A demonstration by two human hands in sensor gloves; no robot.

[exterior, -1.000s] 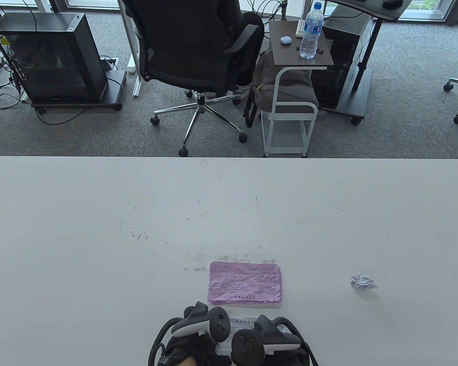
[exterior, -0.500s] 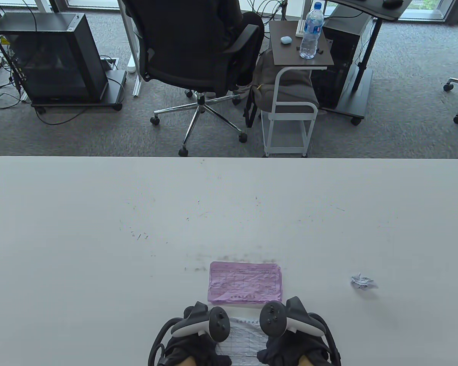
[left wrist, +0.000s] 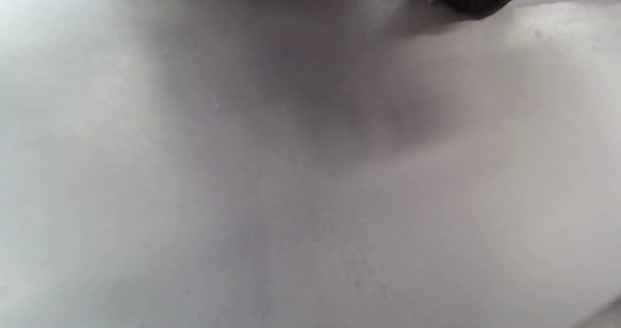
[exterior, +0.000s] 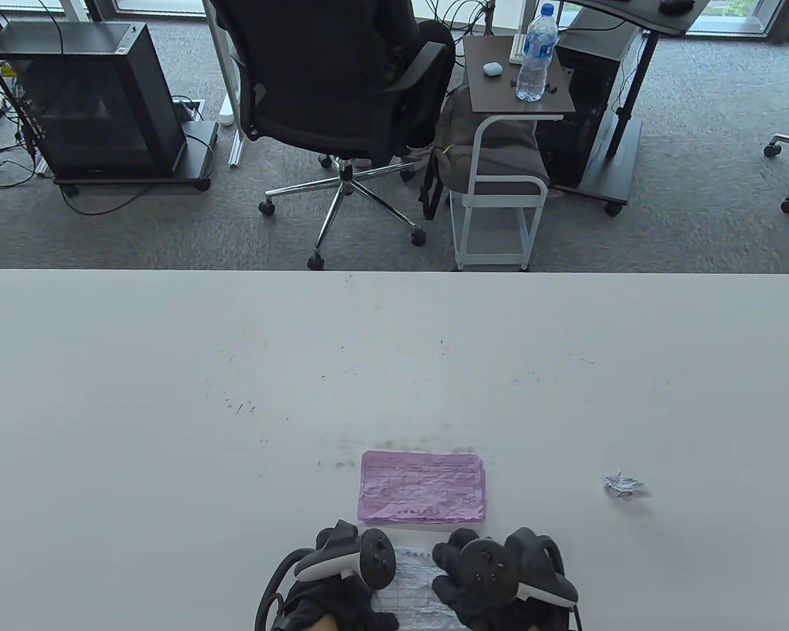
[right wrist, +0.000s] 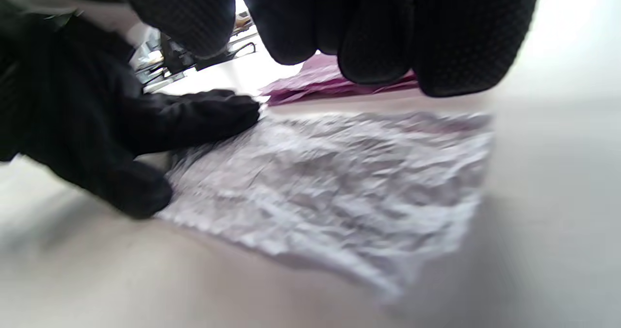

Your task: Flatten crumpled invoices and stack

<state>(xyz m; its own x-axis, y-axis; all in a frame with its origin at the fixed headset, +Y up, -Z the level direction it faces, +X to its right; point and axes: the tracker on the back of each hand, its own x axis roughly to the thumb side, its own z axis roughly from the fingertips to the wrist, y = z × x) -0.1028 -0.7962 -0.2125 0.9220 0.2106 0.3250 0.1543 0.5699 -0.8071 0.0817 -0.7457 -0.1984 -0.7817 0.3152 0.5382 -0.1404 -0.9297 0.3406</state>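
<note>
Grip: left hand presses straight fingers flat on the white invoice, pinning its left edge; right hand is released, fingers hanging just above the sheet, though contact is hard to judge from the blurred right wrist view.
Invoice: at the near table edge, spread out but wrinkled, just in front of the pink stack.
Change: half a second ago the right hand sat further right; it has swung back over the paper.
Meaning: likely another smoothing stroke.
Left over: crumpled ball waits well to the right.
</note>
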